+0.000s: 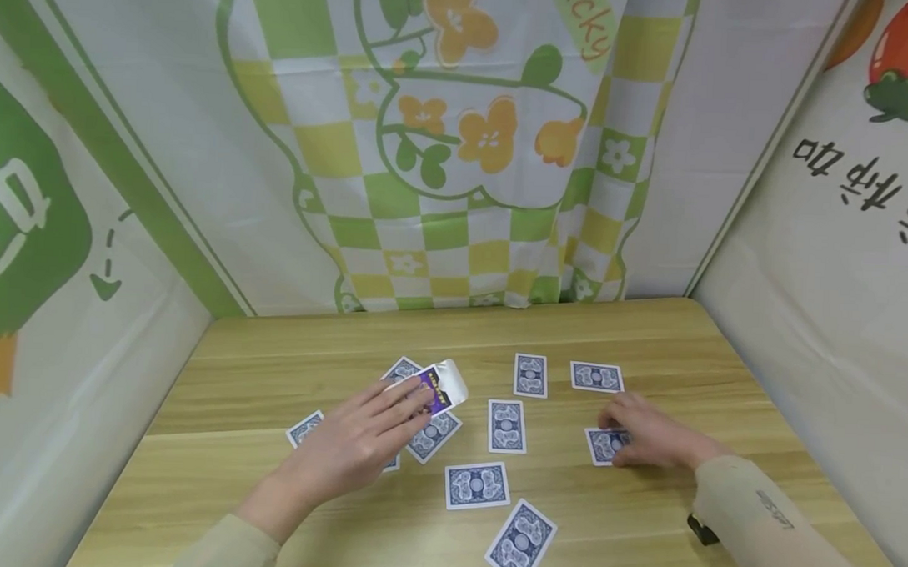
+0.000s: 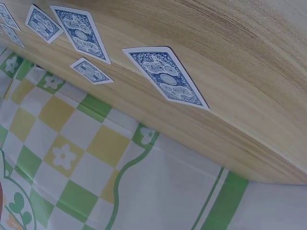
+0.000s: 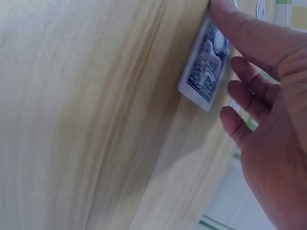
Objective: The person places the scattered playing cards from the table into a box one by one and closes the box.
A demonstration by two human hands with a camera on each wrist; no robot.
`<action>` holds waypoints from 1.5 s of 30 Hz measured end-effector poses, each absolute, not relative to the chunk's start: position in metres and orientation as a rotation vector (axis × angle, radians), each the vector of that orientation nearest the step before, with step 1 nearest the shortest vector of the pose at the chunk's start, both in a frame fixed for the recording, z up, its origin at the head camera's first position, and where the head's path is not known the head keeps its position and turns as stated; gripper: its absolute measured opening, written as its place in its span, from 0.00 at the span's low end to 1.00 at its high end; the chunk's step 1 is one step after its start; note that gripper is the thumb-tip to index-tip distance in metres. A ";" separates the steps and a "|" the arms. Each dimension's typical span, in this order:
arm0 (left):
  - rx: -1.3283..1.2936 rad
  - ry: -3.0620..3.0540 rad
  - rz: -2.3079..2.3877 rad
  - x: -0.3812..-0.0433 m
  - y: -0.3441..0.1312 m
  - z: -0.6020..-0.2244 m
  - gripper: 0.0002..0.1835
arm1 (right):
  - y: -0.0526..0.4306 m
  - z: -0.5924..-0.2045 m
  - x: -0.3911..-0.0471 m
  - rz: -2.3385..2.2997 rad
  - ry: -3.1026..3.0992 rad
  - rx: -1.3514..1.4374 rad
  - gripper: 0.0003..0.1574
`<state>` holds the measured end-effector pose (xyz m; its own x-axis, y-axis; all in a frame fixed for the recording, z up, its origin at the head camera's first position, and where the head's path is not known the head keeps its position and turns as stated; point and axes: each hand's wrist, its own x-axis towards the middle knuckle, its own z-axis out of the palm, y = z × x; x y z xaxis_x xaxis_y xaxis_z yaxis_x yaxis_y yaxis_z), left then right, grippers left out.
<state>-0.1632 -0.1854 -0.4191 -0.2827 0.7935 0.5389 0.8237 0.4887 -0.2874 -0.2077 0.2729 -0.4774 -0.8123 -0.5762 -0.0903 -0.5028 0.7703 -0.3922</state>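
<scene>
My left hand (image 1: 359, 434) holds a purple and white card box (image 1: 437, 390), its white end flap standing open. The fingers lie across the box's printed face, and the thumb is hidden. In the head view the box overlaps face-down playing cards on the table. At the right, my right hand (image 1: 655, 432) pinches the right end of a blue-backed playing card (image 1: 604, 447), thumb at the near edge. The right wrist view shows the thumb of the right hand (image 3: 268, 81) on that card (image 3: 207, 67), the other fingers curled beside it.
Several more blue-backed cards lie scattered, among them one card (image 1: 530, 375) at the back, one (image 1: 477, 485) in the middle and one (image 1: 522, 542) near the front. The wooden table (image 1: 266, 510) meets a patterned curtain (image 1: 456, 233) at its far edge. A black object (image 1: 702, 530) shows under the right sleeve.
</scene>
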 end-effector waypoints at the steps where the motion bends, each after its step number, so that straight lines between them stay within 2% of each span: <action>1: -1.327 -2.094 -0.059 -0.163 -0.185 -0.419 0.21 | 0.272 -0.477 -0.208 -0.520 2.758 -0.850 0.25; 6: -1.326 -2.083 -0.057 -0.162 -0.184 -0.419 0.22 | 0.270 -0.478 -0.208 -0.527 2.748 -0.837 0.25; 15: -1.323 -2.099 -0.060 -0.160 -0.184 -0.422 0.22 | 0.268 -0.478 -0.206 -0.541 2.773 -0.794 0.37; 28: -1.317 -2.092 -0.066 -0.160 -0.180 -0.425 0.20 | 0.253 -0.470 -0.200 -0.385 2.792 -0.720 0.27; 45: -1.320 -2.111 -0.053 -0.158 -0.183 -0.425 0.21 | 0.255 -0.472 -0.202 -0.653 2.639 -0.750 0.29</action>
<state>-0.1581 -0.1831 -0.4250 -0.2913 0.7937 0.5340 0.8195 0.4950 -0.2888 -0.2022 0.2549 -0.4721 -0.8109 -0.5582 -0.1755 -0.4119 0.7575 -0.5064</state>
